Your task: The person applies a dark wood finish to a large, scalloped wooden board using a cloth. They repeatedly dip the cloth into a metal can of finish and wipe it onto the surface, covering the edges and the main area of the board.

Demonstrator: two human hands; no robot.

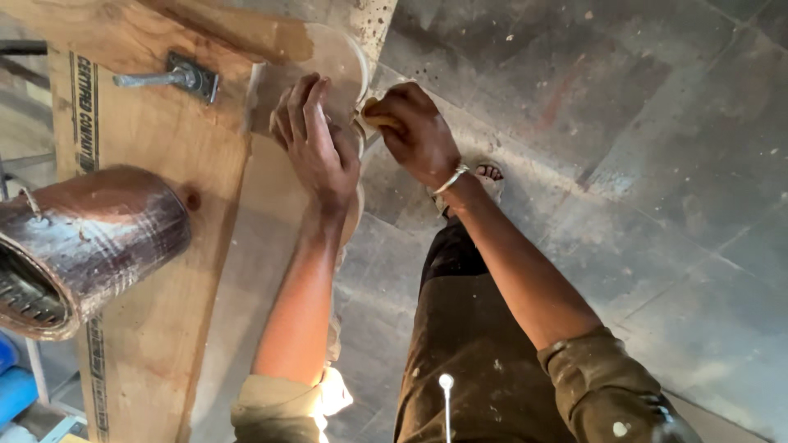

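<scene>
Left hand (316,143) laid flat, fingers (304,102) spread, pressing down a rounded wooden piece (332,61) at upper centre of the frame. Right hand (419,131) just beside it, fingers curled tight round a small yellowish pad (373,111) — held against the curved right edge of that piece. Metal bangle (453,176) on the right wrist.

Piece resting on the end of a plywood bench (156,148) running down the left of the frame; surface bare, tan, streaked with darker grain, a knot mark near its middle, printed lettering along one edge. Metal latch (176,78) screwed on at upper left. Rusty brown metal cylinder (86,242) lying at mid left, open end toward the lower left corner. Something blue (12,385) low at the left edge — too little in view to tell what.

Floor (640,164) of large grey stone slabs filling the right half, worn, blotched, speckled with pale spots, joints visible. Sandalled foot (490,174) just below the right wrist. Dark trousers and olive sleeves flecked with white.
</scene>
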